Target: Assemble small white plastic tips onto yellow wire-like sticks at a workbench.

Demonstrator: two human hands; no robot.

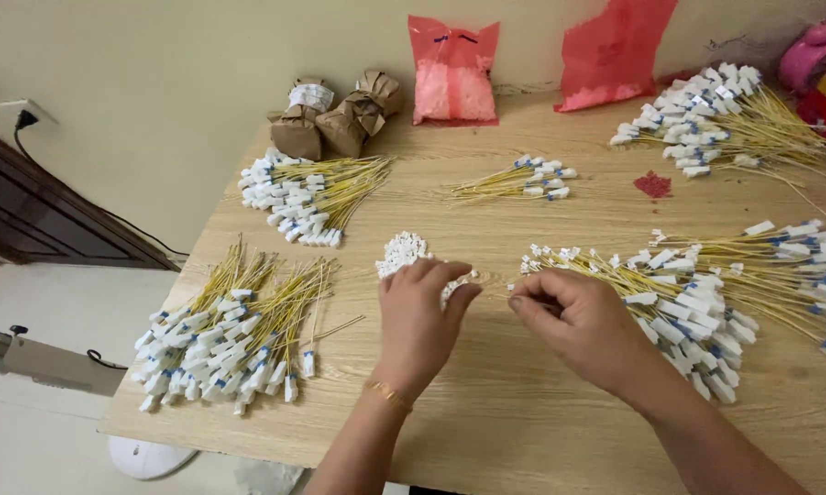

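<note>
Fig. Wooden table (523,422) seen from above, w/ sorted heaps of yellow wires carrying white end plugs.

Far left of the hands: fanned wire heap (225,335), plugs toward the table edge, prob. so the ends stay aligned. Above it, left of & beyond the left hand: second wire heap (308,197), plugs facing left. Behind that, brown paper bundles (340,115) stand against the wall; contents hidden, exc. one showing a white roll at top.

Left hand (419,316): fingers curled down onto the small pile of loose white plugs (402,252), touching it; appears to pinch one, but grip is hidden under the fingers. The pile sits just beyond the fingertips, within easy reach.

Right hand (573,316): closed in a pinch, thumb & forefinger on the bare tip of a thin yellow wire (521,290), pointed toward the left hand.

Beyond both hands: small wire bunch (523,181); at the wall a red plastic bag (454,73) holding pale granular pieces, and a second red bag (615,50), contents not visible.

Right of the right hand: large wire heap (734,284), touching the wrist area. Far right, beyond: another heap (725,115).
</note>
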